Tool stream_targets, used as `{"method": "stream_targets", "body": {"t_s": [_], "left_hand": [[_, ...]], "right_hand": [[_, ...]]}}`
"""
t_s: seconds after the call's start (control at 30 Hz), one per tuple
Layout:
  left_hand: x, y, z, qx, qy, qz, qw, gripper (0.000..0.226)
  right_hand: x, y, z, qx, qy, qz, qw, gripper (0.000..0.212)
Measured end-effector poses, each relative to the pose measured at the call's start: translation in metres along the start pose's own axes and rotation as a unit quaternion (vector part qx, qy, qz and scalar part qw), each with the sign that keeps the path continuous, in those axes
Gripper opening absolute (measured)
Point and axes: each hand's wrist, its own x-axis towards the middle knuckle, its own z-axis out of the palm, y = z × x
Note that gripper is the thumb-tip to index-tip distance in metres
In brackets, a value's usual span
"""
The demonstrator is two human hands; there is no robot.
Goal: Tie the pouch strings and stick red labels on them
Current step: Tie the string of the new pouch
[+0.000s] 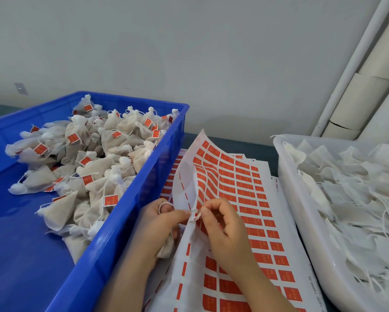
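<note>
pouches (94, 167) already tied and tagged with red labels (73, 138) are being kept in a heap in the blue crate (130, 212) on the left. many flat pouches with loose strings (351, 188) are being kept in the white tray (301, 221) on the right, so by judgement much is done and a good share is left. one pouch (166, 247) is being gripped in the left hand (159, 221), just beside the crate's near wall, with its string (165, 204) being looped over a finger. the curled label sheet (245, 199), lying on the desk (245, 145) between crate and tray, is being pinched at its edge by the right hand (225, 228). the hands are being held together, fingertips touching. whether a label is already lifted cannot be told.
</note>
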Motion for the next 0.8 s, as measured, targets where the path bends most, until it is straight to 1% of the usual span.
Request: {"method": "stream_targets", "body": {"t_s": [0.1,0.17,0.23,0.37,0.47,0.53,0.6,0.73,0.8], "left_hand": [[0.003,-0.004,0.000,0.024,-0.004,0.018,1.000,0.025],[0.003,-0.006,0.001,0.047,-0.001,0.031,0.998,0.022],[0.003,-0.005,0.003,0.048,-0.001,0.035,0.998,0.020],[0.000,-0.003,0.004,0.030,-0.005,0.024,0.999,0.015],[0.000,-0.007,0.003,0.092,-0.020,0.069,0.993,0.024],[-0.001,-0.008,0.003,0.125,-0.039,0.100,0.986,0.025],[-0.001,-0.008,0.002,0.144,-0.047,0.110,0.982,0.024],[-0.002,-0.009,0.003,0.173,-0.049,0.113,0.977,0.035],[-0.001,-0.010,0.003,0.170,-0.048,0.111,0.978,0.034]], "right_hand": [[0.001,-0.001,-0.001,0.000,0.006,0.001,1.000,0.018],[0.002,-0.001,-0.001,-0.003,0.010,0.003,1.000,0.015],[0.003,0.001,-0.001,-0.007,0.010,0.009,1.000,0.007],[0.005,0.002,0.000,-0.018,0.017,0.013,1.000,0.007],[0.007,0.001,0.001,-0.019,0.020,0.003,1.000,0.016],[0.008,0.002,0.001,-0.017,0.016,0.000,1.000,0.014],[0.008,0.003,0.001,-0.017,0.015,0.004,1.000,0.013],[0.010,0.006,0.002,-0.013,0.028,0.023,0.999,0.009],[0.012,0.007,0.001,-0.003,0.040,0.033,0.999,0.009]]}}
